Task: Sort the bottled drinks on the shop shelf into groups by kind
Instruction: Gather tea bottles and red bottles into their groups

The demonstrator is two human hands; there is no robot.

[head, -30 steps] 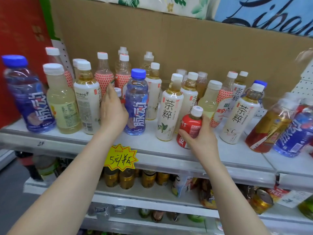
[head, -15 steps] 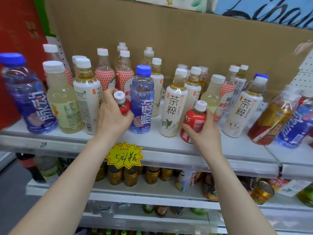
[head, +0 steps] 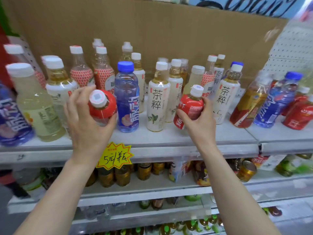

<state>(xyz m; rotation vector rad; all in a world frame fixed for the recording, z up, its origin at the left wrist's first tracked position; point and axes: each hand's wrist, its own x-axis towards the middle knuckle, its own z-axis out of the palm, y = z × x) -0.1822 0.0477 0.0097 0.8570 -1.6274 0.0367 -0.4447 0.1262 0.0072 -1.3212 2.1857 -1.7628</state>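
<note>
My left hand [head: 84, 119] grips a small red-labelled bottle [head: 103, 106] with a white cap, tipped toward me above the shelf's front. My right hand [head: 198, 122] holds a second small red-labelled bottle [head: 190, 107], tilted and lifted off the shelf [head: 169, 138]. Between the two stands a blue-capped bottle [head: 127, 97] and a white tea bottle [head: 157, 99]. More white tea bottles, pale yellow bottles and red-patterned bottles stand mixed behind.
A pale juice bottle [head: 33, 102] and another blue bottle [head: 11, 119] stand at the left. At the right, a brown tea bottle [head: 247, 106], a blue bottle [head: 277, 100] and a red bottle [head: 299, 114] lean. A yellow price tag [head: 115, 156] hangs on the shelf edge. Cans fill the lower shelves.
My left hand drew its red bottle out from between the bottles and tipped it toward me. My right hand raised its red bottle off the shelf.
</note>
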